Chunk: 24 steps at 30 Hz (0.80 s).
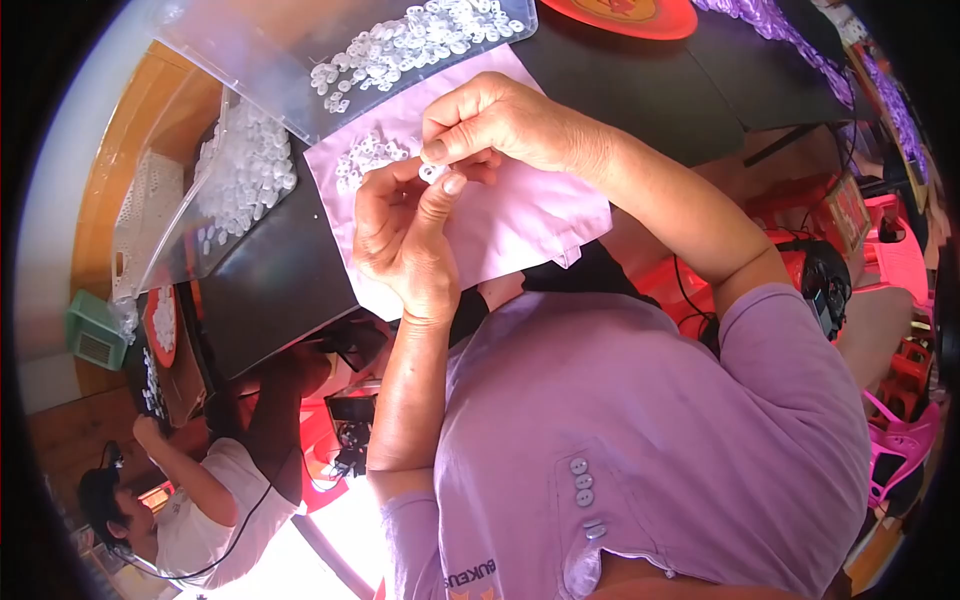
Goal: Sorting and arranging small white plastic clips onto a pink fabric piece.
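Note:
Between my two hands is a small white plastic piece (431, 173) with a hole in it. My left hand (408, 228) grips it from below, thumb pressed toward the bent fingers. From above, my right hand (500, 128) pinches at the same piece with thumb and forefinger. Both hands are over a pink cloth (500, 225) spread at the table's edge. Beside my left fingers, a small heap of similar white pieces (368, 158) lies on the cloth.
A clear plastic tray (285, 100) holding many white pieces stands beyond the cloth. Left of it is a clear bag (245, 165) of white pieces. An orange-red plate (640, 15) and purple material (780, 30) lie at the far right. Another person (200, 500) sits at lower left.

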Tool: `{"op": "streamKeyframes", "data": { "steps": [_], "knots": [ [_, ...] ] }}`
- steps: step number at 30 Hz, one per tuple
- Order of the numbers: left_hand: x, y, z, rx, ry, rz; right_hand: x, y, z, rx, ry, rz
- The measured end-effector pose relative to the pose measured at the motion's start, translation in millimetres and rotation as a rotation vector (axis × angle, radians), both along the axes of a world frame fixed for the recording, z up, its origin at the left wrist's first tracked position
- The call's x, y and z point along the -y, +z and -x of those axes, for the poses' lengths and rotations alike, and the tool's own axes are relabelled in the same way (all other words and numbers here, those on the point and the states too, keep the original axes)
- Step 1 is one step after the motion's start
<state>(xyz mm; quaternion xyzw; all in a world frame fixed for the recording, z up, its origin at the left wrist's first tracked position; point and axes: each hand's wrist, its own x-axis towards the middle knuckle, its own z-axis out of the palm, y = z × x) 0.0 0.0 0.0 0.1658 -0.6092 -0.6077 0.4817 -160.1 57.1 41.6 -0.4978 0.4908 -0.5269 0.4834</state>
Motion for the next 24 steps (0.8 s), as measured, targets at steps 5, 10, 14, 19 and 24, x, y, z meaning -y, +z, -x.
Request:
{"op": "streamKeyframes", "data": {
  "steps": [5,10,14,19,24],
  "knots": [
    [-3.3,4.7,4.0,0.024,0.07,0.017,2.7,-4.2,1.3,0.036,-0.02,0.035],
    [-5.2,7.0,1.3,-0.009,0.07,-0.013,8.8,-9.9,0.6,-0.201,-0.173,0.121],
    [-7.4,32.1,-12.2,-0.138,0.123,0.017,14.3,-31.5,-6.1,-1.248,-0.319,0.492],
    [53.3,94.6,-28.2,-0.148,0.501,0.357,7.8,-35.3,-2.9,-1.301,-0.328,0.497],
    [169.0,144.6,-39.5,0.301,0.628,0.551,15.3,-33.0,-10.9,-1.243,-0.323,0.553]
  ]
}}
